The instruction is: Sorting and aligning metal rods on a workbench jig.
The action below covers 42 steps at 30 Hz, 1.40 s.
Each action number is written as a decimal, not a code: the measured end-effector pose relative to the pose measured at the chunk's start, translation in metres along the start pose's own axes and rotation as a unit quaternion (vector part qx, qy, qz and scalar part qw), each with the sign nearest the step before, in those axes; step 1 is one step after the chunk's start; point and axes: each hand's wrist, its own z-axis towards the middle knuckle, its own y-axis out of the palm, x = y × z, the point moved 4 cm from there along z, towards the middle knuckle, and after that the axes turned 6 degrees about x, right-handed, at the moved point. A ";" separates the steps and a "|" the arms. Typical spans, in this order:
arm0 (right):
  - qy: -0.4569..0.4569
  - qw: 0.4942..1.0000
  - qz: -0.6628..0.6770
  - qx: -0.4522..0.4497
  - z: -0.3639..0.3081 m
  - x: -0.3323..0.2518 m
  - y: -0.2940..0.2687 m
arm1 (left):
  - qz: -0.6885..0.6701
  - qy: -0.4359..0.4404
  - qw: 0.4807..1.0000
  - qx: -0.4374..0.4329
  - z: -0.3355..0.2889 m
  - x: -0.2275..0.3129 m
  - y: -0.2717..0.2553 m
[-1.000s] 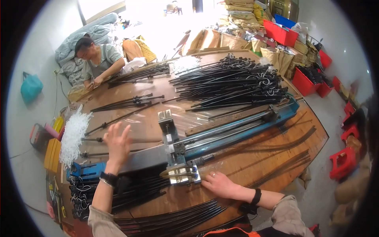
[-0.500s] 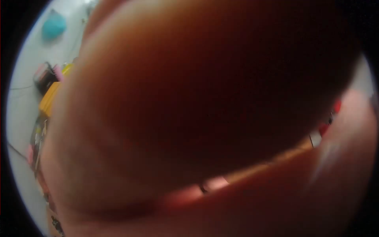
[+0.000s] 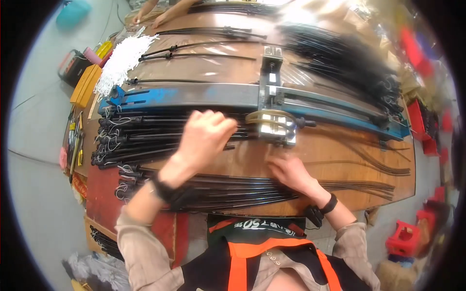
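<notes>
My left hand (image 3: 208, 133) is closed, knuckles up, over the black cables (image 3: 145, 131) that lie bundled along the near side of a long metal rail fixture (image 3: 194, 96). Whatever its fingers hold is hidden from view. To its right, a clamp block (image 3: 277, 127) with bright metal pieces is mounted on the rail, and a looped brownish cable (image 3: 262, 115) rests on it. Just below this block is my right hand (image 3: 290, 172), fingers bent and smeared by motion, above a nearer bundle of black cables (image 3: 242, 189). I cannot tell whether it holds anything.
White small parts (image 3: 124, 60) are heaped at the far left, next to a yellow box (image 3: 87, 85). More black cables (image 3: 340, 53) lie at the back right. Another person's hands (image 3: 165, 17) reach in at the far edge. Red stools (image 3: 404, 237) stand on the floor at right.
A hand and forearm close to the camera blocked most of the view. They have moved away, and the worktable and both my hands over it now show.
</notes>
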 end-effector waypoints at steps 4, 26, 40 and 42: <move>-0.007 1.000 0.017 -0.009 0.011 -0.010 0.010 | 0.139 -0.075 0.982 -0.099 -0.059 -0.024 0.087; 0.240 0.924 0.243 0.172 -0.018 0.020 -0.012 | -0.093 0.086 0.987 -0.096 -0.027 0.045 0.050; -0.196 0.919 -0.102 0.327 -0.039 -0.003 -0.062 | -0.123 0.069 0.966 -0.215 0.020 0.097 0.034; -0.197 0.910 -0.101 0.351 -0.043 0.010 -0.083 | -0.085 0.122 0.971 -0.188 0.045 0.107 0.029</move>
